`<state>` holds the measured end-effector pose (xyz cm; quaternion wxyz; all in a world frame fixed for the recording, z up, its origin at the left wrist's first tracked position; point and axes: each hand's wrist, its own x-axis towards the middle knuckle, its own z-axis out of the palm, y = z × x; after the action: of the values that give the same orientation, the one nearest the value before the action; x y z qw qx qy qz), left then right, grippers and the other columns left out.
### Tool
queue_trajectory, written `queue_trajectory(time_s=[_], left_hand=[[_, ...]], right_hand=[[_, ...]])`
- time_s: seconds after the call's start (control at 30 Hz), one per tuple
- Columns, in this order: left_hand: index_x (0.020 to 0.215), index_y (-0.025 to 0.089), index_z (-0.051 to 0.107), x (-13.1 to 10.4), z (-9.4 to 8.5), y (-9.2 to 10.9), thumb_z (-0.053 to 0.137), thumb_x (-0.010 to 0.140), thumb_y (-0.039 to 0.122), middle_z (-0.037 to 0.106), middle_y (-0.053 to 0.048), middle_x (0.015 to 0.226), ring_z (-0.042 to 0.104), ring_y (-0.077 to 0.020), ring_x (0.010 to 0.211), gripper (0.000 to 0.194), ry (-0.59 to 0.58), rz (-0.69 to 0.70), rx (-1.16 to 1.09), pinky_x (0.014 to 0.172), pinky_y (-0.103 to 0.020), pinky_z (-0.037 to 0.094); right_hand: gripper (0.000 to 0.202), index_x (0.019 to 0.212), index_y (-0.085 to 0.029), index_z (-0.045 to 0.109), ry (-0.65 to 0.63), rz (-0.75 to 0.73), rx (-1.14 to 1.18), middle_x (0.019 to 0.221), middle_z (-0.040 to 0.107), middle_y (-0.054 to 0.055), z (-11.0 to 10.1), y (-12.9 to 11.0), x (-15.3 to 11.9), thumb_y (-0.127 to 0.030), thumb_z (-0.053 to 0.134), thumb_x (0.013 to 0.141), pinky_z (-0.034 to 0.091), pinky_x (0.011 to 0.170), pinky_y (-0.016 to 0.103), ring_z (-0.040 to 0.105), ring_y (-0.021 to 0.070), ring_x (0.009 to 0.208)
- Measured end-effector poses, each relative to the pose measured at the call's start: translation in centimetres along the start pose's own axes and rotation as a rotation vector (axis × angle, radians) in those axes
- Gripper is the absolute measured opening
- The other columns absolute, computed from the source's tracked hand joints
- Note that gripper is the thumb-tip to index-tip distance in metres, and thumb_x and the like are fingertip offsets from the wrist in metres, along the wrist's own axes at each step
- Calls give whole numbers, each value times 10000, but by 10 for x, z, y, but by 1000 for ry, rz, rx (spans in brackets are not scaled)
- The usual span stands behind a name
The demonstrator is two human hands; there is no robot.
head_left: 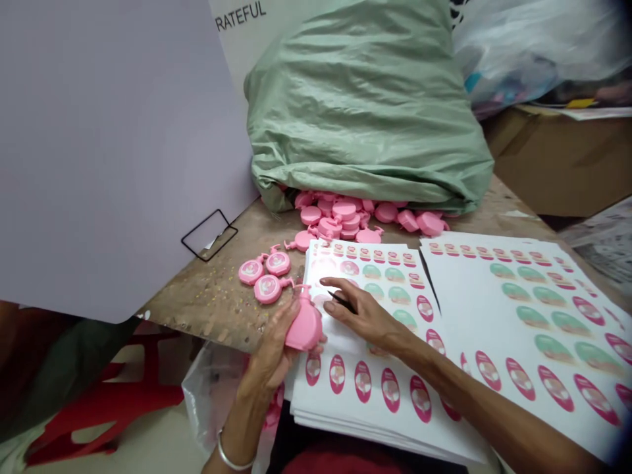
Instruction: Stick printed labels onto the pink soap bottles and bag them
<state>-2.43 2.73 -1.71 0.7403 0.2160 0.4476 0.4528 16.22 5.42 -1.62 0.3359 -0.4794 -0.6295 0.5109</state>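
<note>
My left hand (280,339) holds a pink pump-bottle piece (305,324) upright, its plain face toward me, at the near left edge of the sticker sheets. Just right of it, my right hand (363,309) is over the stack of printed sticker sheets (345,411), with a thin dark pointed tool (342,301) between its fingers. Pink and green stickers cover the top sheet. Beyond my left hand lie three pink pieces (267,288) with round stickers on them.
A green sack (370,112) stands at the back, with a heap of pink pieces (340,217) before it. More sticker sheets (464,309) lie at right. A pale board (113,151) rises at left. Below the edge are a clear bag (212,388) and red stool (113,408).
</note>
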Motion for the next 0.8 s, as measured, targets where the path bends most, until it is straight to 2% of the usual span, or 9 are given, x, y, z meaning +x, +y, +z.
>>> queue_trajectory(time_s=[0.1, 0.17, 0.3, 0.4, 0.47, 0.53, 0.6, 0.7, 0.8], left_hand=[[1134, 140, 618, 0, 6, -3, 627, 843, 482, 694, -67, 784, 523, -61, 378, 449, -210, -200, -125, 321, -150, 395], [1125, 141, 633, 0, 9, 0, 590, 862, 503, 691, -75, 790, 492, -54, 366, 450, -282, -210, -111, 308, -153, 378], [1164, 142, 639, -6, 12, 13, 509, 872, 603, 707, -130, 940, 671, -164, 637, 561, -158, 10, 153, 478, -229, 544], [1191, 154, 630, -5, 13, 22, 672, 791, 516, 707, -133, 1033, 705, -229, 811, 541, -130, 154, 383, 595, -275, 592], [1178, 143, 630, 2, 13, 26, 732, 759, 415, 721, -122, 1013, 711, -226, 797, 509, -75, 224, 411, 636, -290, 599], [1144, 113, 635, 13, 12, 28, 702, 789, 377, 738, -121, 953, 715, -209, 770, 448, -3, 266, 327, 664, -278, 592], [1104, 94, 637, 27, 12, 28, 689, 804, 337, 745, -127, 912, 718, -202, 770, 390, 10, 263, 222, 681, -265, 585], [1067, 102, 632, 50, 16, 24, 719, 787, 284, 746, -132, 932, 722, -210, 812, 345, -81, 210, 102, 727, -294, 590], [1030, 108, 629, 72, 22, 15, 743, 774, 291, 741, -130, 944, 721, -220, 857, 334, -182, 155, 37, 781, -336, 589]], right_hand=[[489, 1220, -218, 558, -203, 14, 262, 786, 584, -1, 3, -7, 4, -549, 570, 860, 429, 576, 245, 547, 124, 665], [408, 1095, -202, 593, -233, 0, 305, 714, 554, -24, 1, -11, 9, -537, 576, 863, 388, 543, 228, 503, 99, 595], [383, 797, -172, 613, -186, -52, 96, 632, 496, -37, -7, -25, 24, -551, 587, 846, 323, 514, 225, 423, 83, 555], [398, 780, -168, 607, -162, -43, -21, 617, 492, -37, -11, -36, 33, -561, 580, 841, 327, 522, 237, 435, 96, 556], [363, 937, -179, 598, -49, -47, -98, 661, 542, -32, -11, -35, 34, -533, 567, 858, 357, 554, 251, 479, 116, 578], [337, 1060, -193, 549, 141, -45, -245, 712, 591, -18, -10, -25, 30, -488, 519, 899, 371, 589, 272, 507, 138, 597], [243, 1026, -198, 536, 291, -36, -452, 761, 629, 12, -7, -7, 23, -412, 466, 934, 363, 618, 289, 532, 163, 642], [148, 888, -197, 549, 378, -103, -740, 791, 649, 49, -1, 22, 10, -308, 462, 933, 346, 659, 310, 551, 200, 725], [161, 855, -187, 570, 417, -234, -907, 794, 652, 63, 5, 38, 4, -271, 462, 940, 330, 695, 324, 542, 207, 758]])
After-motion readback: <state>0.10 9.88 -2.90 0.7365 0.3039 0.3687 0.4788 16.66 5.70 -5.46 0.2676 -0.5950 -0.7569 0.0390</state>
